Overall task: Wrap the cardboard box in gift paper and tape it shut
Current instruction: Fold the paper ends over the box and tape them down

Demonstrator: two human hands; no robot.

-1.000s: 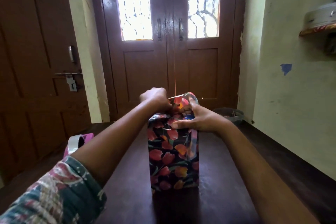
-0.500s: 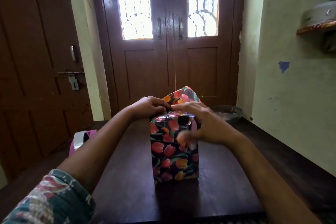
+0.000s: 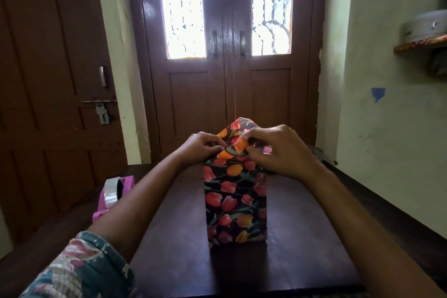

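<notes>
The cardboard box [image 3: 235, 203] stands upright in the middle of the dark wooden table [image 3: 302, 249], covered in black gift paper with red and orange tulips. At its top the paper rises in a folded flap [image 3: 238, 128]. My left hand [image 3: 202, 146] rests with curled fingers on the top left edge of the paper. My right hand [image 3: 275, 150] pinches a fold of the paper between thumb and fingers at the top of the box. The cardboard itself is hidden under the paper.
A pink tape dispenser [image 3: 113, 195] with a clear roll sits on the table's left side. Brown double doors with bright glass panes [image 3: 227, 55] stand behind. A pale wall [image 3: 387, 128] with a shelf runs along the right.
My right hand has lifted from the box's front face to the top and now pinches the paper there. My left hand has stayed at the top left edge. The view shifted slightly.
</notes>
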